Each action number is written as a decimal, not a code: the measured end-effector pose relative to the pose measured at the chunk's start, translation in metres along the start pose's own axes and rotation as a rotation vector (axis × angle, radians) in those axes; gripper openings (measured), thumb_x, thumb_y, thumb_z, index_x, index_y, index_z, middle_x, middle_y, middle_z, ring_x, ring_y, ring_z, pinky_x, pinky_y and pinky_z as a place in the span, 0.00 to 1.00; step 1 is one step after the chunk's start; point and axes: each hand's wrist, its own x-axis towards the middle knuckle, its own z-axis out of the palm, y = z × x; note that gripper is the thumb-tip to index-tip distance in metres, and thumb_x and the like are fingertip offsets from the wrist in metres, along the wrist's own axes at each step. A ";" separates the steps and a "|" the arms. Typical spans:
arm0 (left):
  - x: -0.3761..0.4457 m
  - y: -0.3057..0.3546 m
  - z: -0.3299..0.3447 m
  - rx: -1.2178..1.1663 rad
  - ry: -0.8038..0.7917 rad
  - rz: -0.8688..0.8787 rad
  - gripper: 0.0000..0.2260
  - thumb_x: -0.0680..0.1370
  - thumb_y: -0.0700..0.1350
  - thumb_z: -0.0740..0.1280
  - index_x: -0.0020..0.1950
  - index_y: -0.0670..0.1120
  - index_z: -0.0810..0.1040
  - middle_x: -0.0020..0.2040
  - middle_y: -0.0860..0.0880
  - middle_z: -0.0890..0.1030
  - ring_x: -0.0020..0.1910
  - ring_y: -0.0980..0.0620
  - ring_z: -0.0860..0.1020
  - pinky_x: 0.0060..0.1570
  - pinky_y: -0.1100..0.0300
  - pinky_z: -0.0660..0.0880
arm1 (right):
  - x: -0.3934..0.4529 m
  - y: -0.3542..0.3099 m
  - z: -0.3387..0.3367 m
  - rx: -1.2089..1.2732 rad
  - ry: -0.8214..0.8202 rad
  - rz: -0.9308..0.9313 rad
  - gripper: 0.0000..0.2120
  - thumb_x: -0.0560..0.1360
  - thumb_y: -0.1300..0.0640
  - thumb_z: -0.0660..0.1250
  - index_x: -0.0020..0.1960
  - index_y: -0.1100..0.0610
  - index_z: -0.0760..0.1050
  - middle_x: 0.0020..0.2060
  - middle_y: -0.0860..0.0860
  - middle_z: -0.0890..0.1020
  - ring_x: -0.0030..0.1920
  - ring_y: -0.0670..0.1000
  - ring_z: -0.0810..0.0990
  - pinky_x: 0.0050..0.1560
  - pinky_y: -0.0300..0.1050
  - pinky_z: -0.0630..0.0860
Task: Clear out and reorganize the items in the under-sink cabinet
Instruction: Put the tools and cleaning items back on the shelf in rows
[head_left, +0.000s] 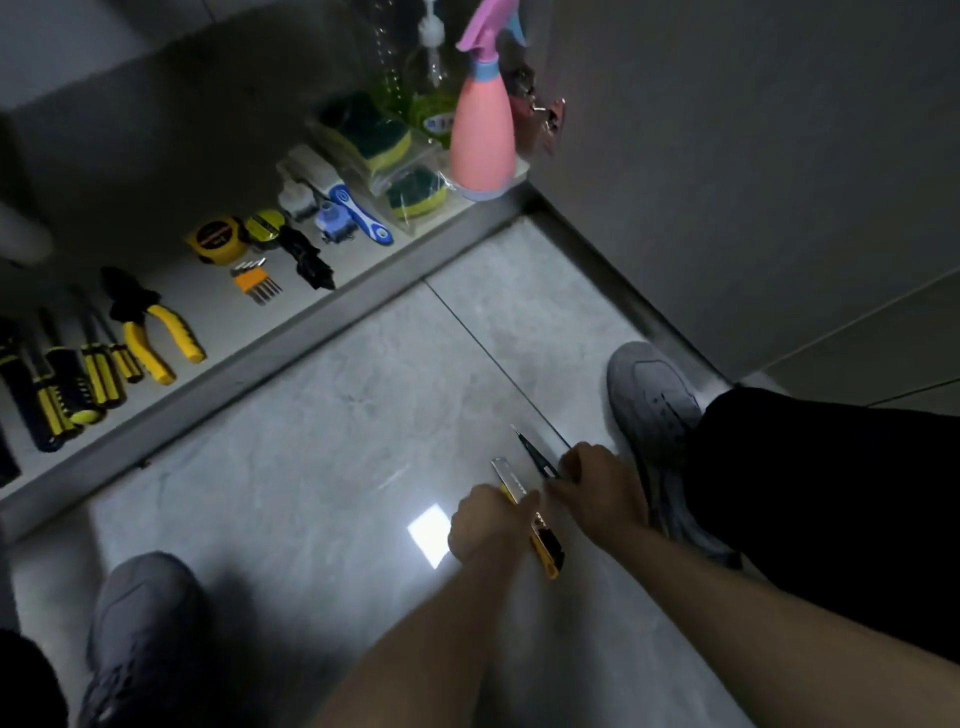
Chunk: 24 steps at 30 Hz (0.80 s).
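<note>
Far ahead of both hands and to their left lies the open under-sink cabinet, its pale floor carrying the sorted items. At its right end, straight ahead of the hands, stands a pink spray bottle with a pink and blue trigger head. Just left of it are green and yellow sponges in clear wrapping, with a clear pump bottle behind them; that bottle has a small blue label, too blurred to read. Further left come a blue and white brush, two yellow tape measures whose printing cannot be read, a small set of bits, yellow-handled pliers and a row of yellow and black screwdrivers.

On the grey floor tiles, the left hand is curled around a yellow utility knife, its blade pointing away. Just right of it, nearly touching, the right hand pinches a thin black pointed tool. A grey shoe stands just beyond the right hand.
</note>
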 end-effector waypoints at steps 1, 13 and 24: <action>0.002 -0.001 0.000 -0.003 -0.005 -0.007 0.23 0.70 0.66 0.69 0.54 0.49 0.80 0.52 0.49 0.83 0.54 0.45 0.82 0.54 0.54 0.79 | 0.002 0.000 0.000 -0.009 -0.007 0.001 0.08 0.71 0.54 0.74 0.42 0.51 0.74 0.45 0.50 0.79 0.46 0.53 0.78 0.44 0.46 0.72; 0.023 -0.030 -0.130 -0.576 0.194 0.138 0.10 0.72 0.50 0.71 0.38 0.46 0.75 0.36 0.48 0.81 0.40 0.45 0.81 0.47 0.47 0.79 | 0.001 -0.068 0.018 0.177 0.020 -0.074 0.13 0.69 0.51 0.74 0.34 0.52 0.70 0.29 0.46 0.77 0.33 0.46 0.75 0.35 0.45 0.70; 0.116 -0.027 -0.368 -0.242 0.502 0.135 0.16 0.73 0.54 0.71 0.50 0.41 0.83 0.48 0.41 0.84 0.49 0.41 0.83 0.46 0.54 0.80 | 0.039 -0.272 0.028 0.386 -0.023 -0.365 0.05 0.68 0.46 0.74 0.37 0.44 0.80 0.26 0.40 0.79 0.29 0.38 0.76 0.32 0.30 0.71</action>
